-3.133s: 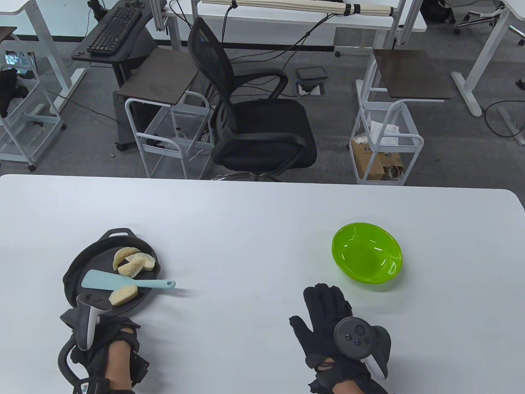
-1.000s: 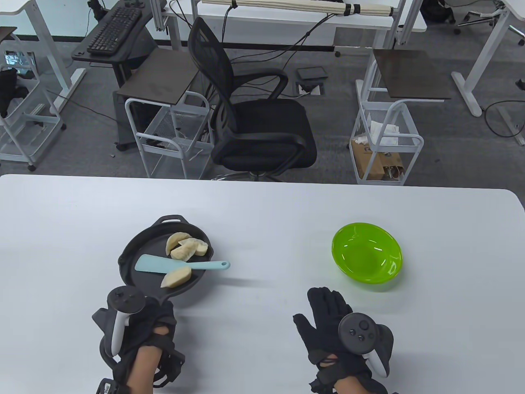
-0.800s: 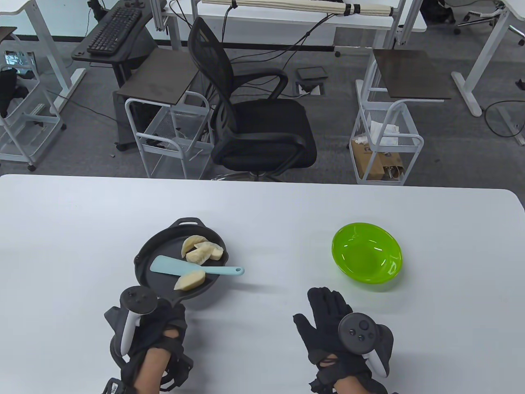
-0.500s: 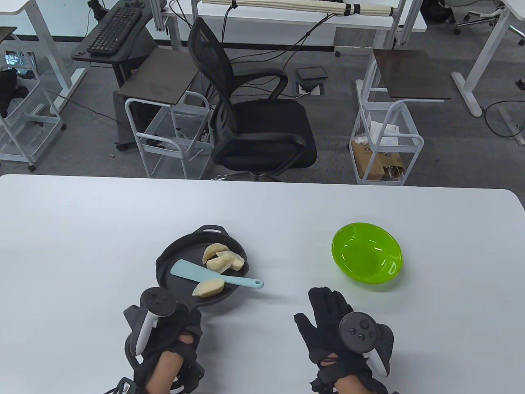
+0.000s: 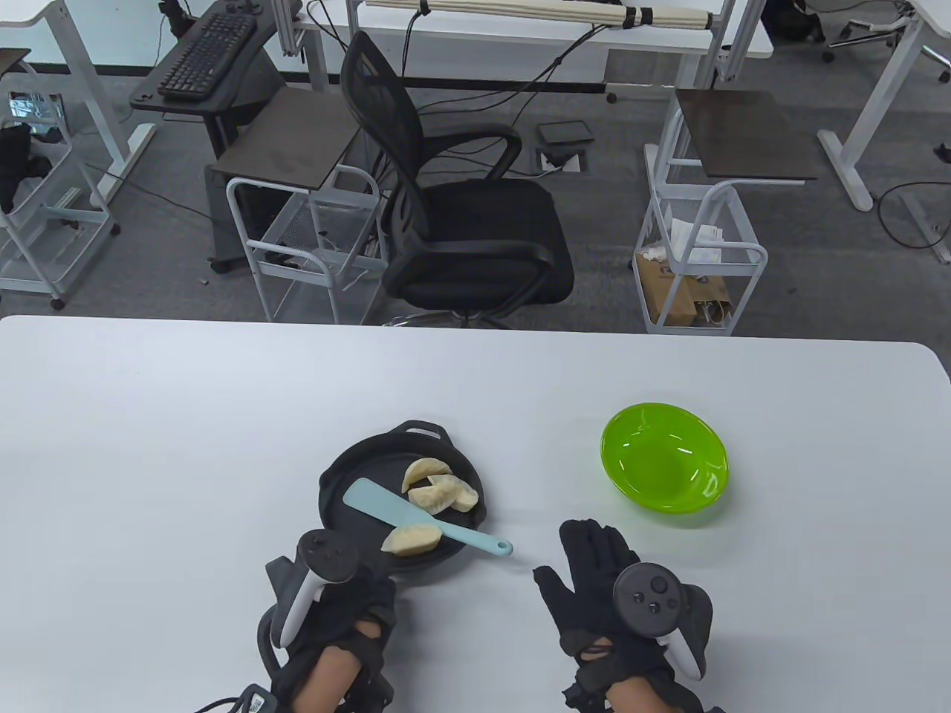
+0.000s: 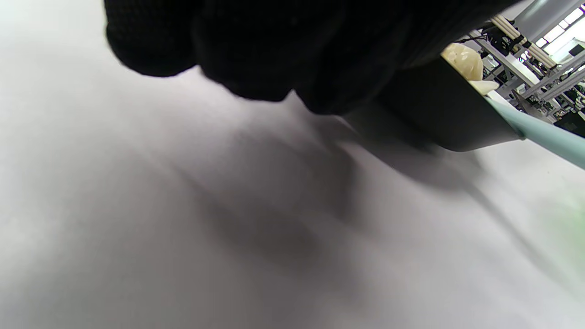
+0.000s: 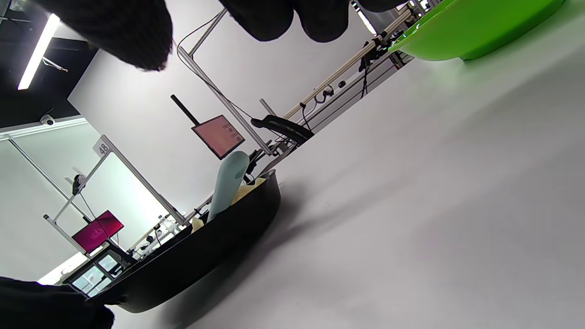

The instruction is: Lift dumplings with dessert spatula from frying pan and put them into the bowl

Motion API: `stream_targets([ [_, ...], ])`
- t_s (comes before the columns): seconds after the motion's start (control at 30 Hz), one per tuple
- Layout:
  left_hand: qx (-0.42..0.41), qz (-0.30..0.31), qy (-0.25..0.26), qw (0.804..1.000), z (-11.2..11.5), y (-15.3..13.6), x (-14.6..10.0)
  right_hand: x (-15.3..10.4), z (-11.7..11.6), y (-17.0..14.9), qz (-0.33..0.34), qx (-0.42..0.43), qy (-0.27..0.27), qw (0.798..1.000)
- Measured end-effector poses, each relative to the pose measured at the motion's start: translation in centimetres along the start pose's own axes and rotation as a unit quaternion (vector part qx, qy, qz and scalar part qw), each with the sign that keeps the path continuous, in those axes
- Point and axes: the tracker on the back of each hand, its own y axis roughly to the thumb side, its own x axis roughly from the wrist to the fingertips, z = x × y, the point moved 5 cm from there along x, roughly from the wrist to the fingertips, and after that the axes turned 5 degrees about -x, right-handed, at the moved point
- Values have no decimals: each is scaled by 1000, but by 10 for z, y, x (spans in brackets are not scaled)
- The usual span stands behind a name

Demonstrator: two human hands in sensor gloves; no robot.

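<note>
Gripping frying pan (image 5: pixel 338 486) handle: left hand (image 5: pixel 349 601); right hand (image 5: pixel 602 587) flat.

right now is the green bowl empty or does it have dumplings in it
Empty. The green bowl shows only its bare glossy inside in the table view, and all the dumplings lie in the frying pan.

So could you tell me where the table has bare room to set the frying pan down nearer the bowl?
Bare table lies between the frying pan and the green bowl, beyond the right hand. The whole far half is free too. Nearer, the spatula handle almost meets that hand.
</note>
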Motion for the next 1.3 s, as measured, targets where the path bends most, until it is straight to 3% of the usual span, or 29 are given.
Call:
stream_targets([
  [0.87, 60, 44, -131, 989, 50, 20, 1, 7, -9, -13, -32, -10, 26, 999],
  [1.3, 76, 65, -159, 982, 56, 25, 1, 9, -19, -15, -41, -20, 56, 997],
])
